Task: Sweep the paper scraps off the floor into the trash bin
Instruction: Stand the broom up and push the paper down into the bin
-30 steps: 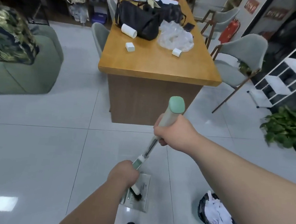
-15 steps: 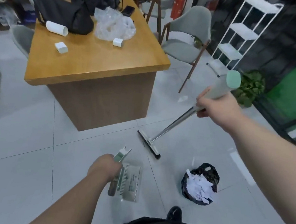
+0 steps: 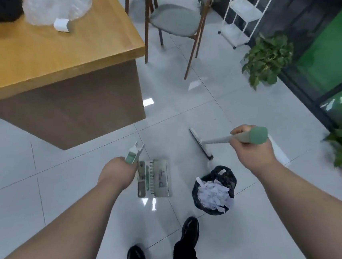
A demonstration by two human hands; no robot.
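Two hands are busy. Our right hand is clamped around the green grip of the broom, whose brush head hangs just beyond the trash bin. Our left hand is closed on the handle of the dustpan, which sits flat and, as far as we can see, empty, just left of the bin. The paper scraps lie heaped inside the black bag, and the tiles around us show no loose pieces, so we judge the sweeping nearly done.

To finish well, we scan the floor under the table and by the chair for strays. If any turn up, we keep the pan's lip pressed to the tile, draw the brush toward it in short low strokes, then tip the pan close over the bag's mouth so nothing flutters out.
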